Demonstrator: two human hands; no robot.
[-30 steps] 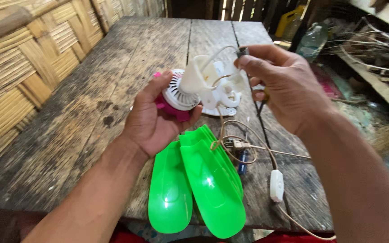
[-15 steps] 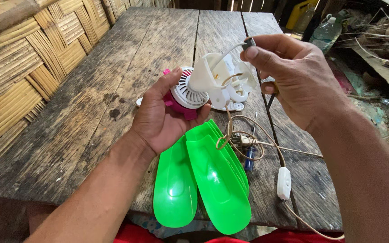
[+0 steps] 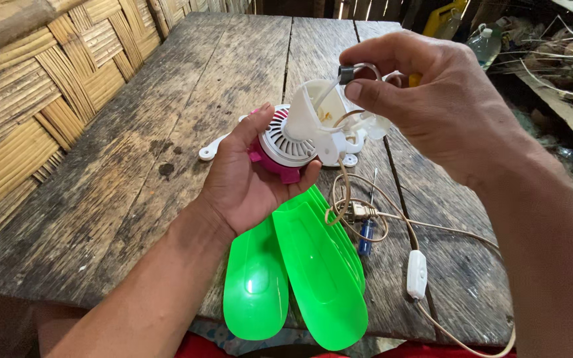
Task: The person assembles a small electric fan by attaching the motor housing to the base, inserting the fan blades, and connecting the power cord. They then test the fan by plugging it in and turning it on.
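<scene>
My left hand [image 3: 243, 179] cradles a small fan motor unit [image 3: 288, 142] with a white slotted housing and a pink back, lifted above the wooden table [image 3: 167, 113]. A white plastic cover [image 3: 313, 119] sits against the motor. Just above it, my right hand [image 3: 432, 99] pinches a small dark component [image 3: 346, 73] with thin wires between thumb and forefinger. Green fan blades [image 3: 300, 278] lie on the table below both hands.
A beige power cord with a white inline switch [image 3: 417, 273] trails over the table's right side. A blue-handled screwdriver [image 3: 365, 235] lies beside the blades. A woven bamboo wall [image 3: 41, 86] stands at the left. Plastic bottles and clutter [image 3: 485, 40] sit at the far right.
Both hands and the motor unit appear closer and higher in view. My right hand has shifted slightly left over the white cover, still pinching the dark component.
</scene>
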